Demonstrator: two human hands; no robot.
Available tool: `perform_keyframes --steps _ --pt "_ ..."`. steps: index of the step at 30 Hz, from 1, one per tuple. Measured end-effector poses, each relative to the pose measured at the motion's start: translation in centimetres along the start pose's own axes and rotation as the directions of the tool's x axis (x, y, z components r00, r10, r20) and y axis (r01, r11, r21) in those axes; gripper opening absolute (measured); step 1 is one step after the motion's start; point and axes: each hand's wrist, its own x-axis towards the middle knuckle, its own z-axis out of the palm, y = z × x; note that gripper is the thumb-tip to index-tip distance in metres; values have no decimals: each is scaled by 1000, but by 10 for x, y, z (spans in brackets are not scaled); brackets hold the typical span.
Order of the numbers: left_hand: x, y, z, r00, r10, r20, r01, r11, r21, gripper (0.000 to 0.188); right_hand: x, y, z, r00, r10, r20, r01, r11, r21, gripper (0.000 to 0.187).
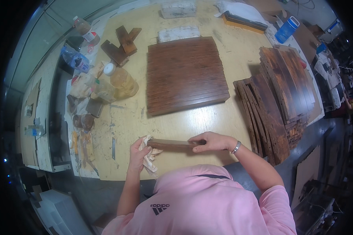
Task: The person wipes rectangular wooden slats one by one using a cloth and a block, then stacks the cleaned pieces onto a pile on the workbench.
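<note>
I held the dark wooden strip [170,144] lengthwise over the near part of the table [208,156], a hand at either end, probably so it would not tip. My right hand [215,141] had thumb and fingers clamped on its right end. My left hand [136,154] was closed on a pale cloth [150,159] bunched at the left end, perhaps so fabric met the wood. Farther off sat the squared brown stack [186,74]; loose planks [268,105] lay right, likely for easy reach.
</note>
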Motion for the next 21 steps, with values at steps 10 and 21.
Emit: perform_keyframes --steps 10,21 --pt "2 -1 5 998 3 -56 -2 1000 19 36 -3 0 11 999 52 5 -52 968 244 57" --pt "3 -6 -4 998 25 -58 -22 998 54 37 -21 -17 26 983 -1 -183 38 979 199 47"
